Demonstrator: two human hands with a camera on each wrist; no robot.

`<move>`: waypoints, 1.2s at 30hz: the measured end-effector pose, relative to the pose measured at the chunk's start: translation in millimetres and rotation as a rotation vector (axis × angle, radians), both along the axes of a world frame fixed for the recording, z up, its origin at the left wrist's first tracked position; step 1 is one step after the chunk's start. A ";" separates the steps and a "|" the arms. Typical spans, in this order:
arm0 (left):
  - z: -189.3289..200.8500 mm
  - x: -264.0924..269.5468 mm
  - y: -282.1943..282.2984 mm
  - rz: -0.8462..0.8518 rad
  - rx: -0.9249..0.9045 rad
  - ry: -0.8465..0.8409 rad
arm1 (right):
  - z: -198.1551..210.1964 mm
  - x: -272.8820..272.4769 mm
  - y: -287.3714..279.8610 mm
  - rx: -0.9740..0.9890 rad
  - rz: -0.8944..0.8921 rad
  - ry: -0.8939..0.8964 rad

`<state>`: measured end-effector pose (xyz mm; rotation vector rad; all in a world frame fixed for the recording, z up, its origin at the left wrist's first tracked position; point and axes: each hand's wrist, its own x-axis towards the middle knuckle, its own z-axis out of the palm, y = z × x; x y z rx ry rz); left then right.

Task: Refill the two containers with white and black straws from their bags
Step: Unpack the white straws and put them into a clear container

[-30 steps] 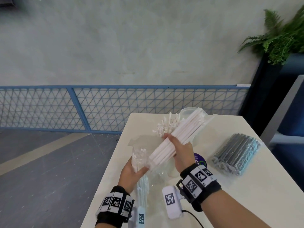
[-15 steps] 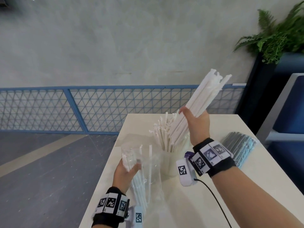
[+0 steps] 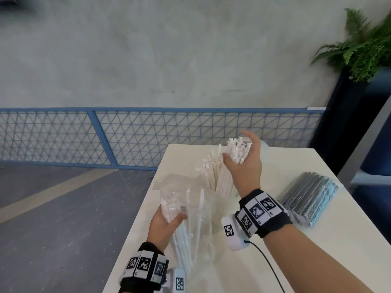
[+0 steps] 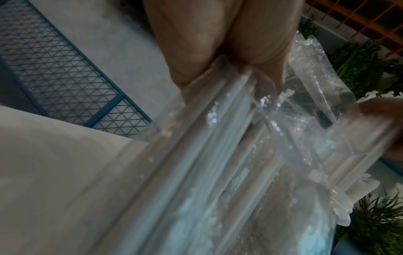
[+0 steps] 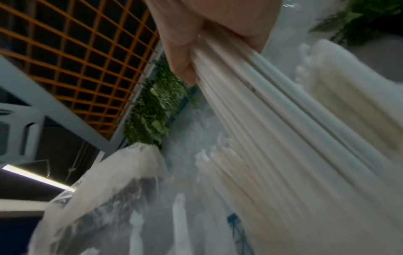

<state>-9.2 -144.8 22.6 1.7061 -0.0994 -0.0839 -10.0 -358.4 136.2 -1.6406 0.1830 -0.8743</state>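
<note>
Surface [image 3: 275,240]: white, carries everything.
Black straws [image 3: 310,198]: bagged, lying at right.
Clear bag [image 3: 190,218]: few white straws inside, near left.
White straws [image 3: 224,178]: bundle upright in container, centre.
Right hand [image 3: 245,163]: fingers curled round bundle top.
Left hand [image 3: 164,224]: grips clear bag.

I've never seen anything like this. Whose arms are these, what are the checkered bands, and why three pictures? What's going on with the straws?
No machine: a person wears a head camera plus one on each wrist, held by marker-patterned bands. The wide picture looks down from the head; the blurry close-ups look along each hand. On the white table, the right hand has its grip round a bundle of white straws standing in a clear container. The left hand holds the clear bag with a few white straws left. A bag of black straws lies unopened to the right.
</note>
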 end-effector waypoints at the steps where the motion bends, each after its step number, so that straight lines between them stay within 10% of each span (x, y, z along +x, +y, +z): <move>1: -0.2 -0.2 -0.2 -0.003 0.006 -0.003 | 3.0 2.5 -0.4 -0.064 0.017 -0.012; 10: 0.7 -1.0 -2.2 -0.010 0.004 0.002 | -34.3 14.5 -0.7 -0.325 0.063 0.205; 14: 4.1 -3.1 -3.0 -0.032 -0.013 -0.018 | -39.8 8.7 1.8 -0.675 -0.191 0.209; 20: 5.5 -4.0 -1.8 -0.028 -0.051 0.001 | -48.5 -0.2 -11.2 -0.128 0.036 0.237; 27: 6.6 -5.4 -2.4 -0.055 -0.076 -0.022 | -68.9 15.9 -21.0 -0.394 0.027 0.588; 36: 9.2 -6.8 -0.6 -0.044 -0.064 -0.044 | -50.2 17.8 -14.5 -0.312 -0.053 0.406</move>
